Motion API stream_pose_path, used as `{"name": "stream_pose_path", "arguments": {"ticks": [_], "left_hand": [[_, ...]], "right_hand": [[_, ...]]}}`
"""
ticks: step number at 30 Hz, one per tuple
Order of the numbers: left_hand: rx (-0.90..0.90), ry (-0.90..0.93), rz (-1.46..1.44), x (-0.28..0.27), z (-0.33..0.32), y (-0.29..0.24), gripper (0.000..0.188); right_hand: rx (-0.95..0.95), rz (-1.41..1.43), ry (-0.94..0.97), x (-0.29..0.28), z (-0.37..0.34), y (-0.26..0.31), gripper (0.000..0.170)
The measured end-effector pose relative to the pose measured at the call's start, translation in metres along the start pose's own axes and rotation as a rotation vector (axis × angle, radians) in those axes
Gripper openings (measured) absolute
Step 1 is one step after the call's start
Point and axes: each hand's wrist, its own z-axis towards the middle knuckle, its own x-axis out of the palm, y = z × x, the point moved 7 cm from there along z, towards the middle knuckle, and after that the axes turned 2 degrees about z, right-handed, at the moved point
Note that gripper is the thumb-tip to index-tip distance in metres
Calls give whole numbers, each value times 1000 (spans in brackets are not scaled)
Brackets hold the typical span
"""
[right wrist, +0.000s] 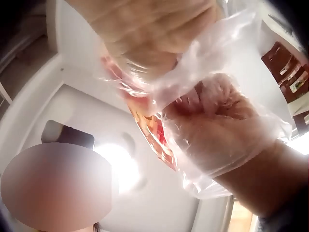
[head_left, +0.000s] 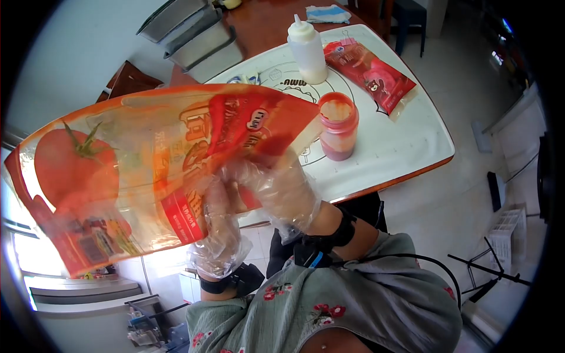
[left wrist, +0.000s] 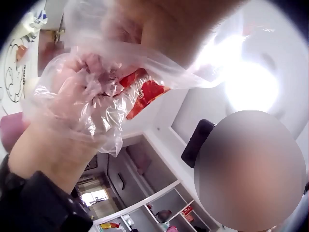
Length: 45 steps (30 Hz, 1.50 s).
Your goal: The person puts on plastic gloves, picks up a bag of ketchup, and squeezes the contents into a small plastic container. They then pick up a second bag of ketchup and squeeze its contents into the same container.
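Observation:
Both my hands wear clear plastic gloves and grip a large, flattened tomato sauce pouch [head_left: 141, 170], orange and red with a tomato printed on it. My left hand [head_left: 219, 226] holds its lower edge, while my right hand [head_left: 285, 188] holds it nearer the narrow end. That end reaches the mouth of a lidless red-tinted plastic bottle [head_left: 339, 132], smeared red inside, standing on the white mat [head_left: 406, 141]. In the left wrist view, the pouch [left wrist: 145, 96] shows in part behind crumpled glove plastic. The right wrist view has a sliver of the pouch [right wrist: 154, 137] beside the hands.
Behind the red bottle stands a white squeeze bottle [head_left: 308, 56] with a pointed nozzle. A smaller red pouch [head_left: 376, 76], closed with a pink clip [head_left: 348, 41], lies to the right. Stacked grey bins [head_left: 206, 53] and a folded striped cloth [head_left: 328, 13] are farther back.

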Motion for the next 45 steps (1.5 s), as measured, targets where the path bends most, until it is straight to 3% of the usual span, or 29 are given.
{"name": "stream_pose_path", "arguments": {"ticks": [2, 4, 6, 10, 12, 14, 19, 21, 24, 27, 33, 35, 37, 42, 45], "left_hand": [[17, -1, 39, 1, -1, 0, 20], [12, 0, 56, 3, -3, 1, 21], [-16, -2, 43, 2, -1, 1, 22], [-58, 12, 28, 6, 8, 1, 25], [7, 28, 55, 9, 13, -1, 25], [21, 16, -107, 12, 20, -6, 26], [-283, 24, -172, 3, 18, 1, 27], [-269, 66, -208, 0, 17, 4, 28], [-134, 102, -261, 14, 21, -8, 29], [-146, 184, -245, 16, 21, -9, 30], [-258, 201, -305, 19, 19, 3, 32], [-283, 186, -306, 19, 22, 5, 32], [-312, 163, -307, 21, 29, 9, 32], [-361, 120, -297, 22, 40, 16, 32], [-378, 102, -286, 23, 45, 18, 32]], "right_hand": [[-197, -272, -54, -1, -3, 12, 29], [-203, -357, -87, -2, -5, 16, 29], [-23, -253, -100, -6, -4, 10, 30], [14, -170, -150, -17, -10, 0, 31], [92, -92, -221, -23, -14, -4, 33], [4, -126, -214, -28, -15, 0, 34], [-49, -65, -178, -35, -19, 1, 31], [-174, -3, -139, -27, -18, 12, 29], [55, 168, -69, -21, -7, 10, 26], [-29, 195, -151, -23, -5, 7, 24], [1, 152, -247, -42, -7, 7, 25], [28, -101, -237, -50, -11, 9, 25], [9, -157, -273, -56, -12, 12, 25], [-160, 201, -465, -61, -8, 12, 25], [-331, -27, -512, -63, -8, 22, 24]]}}
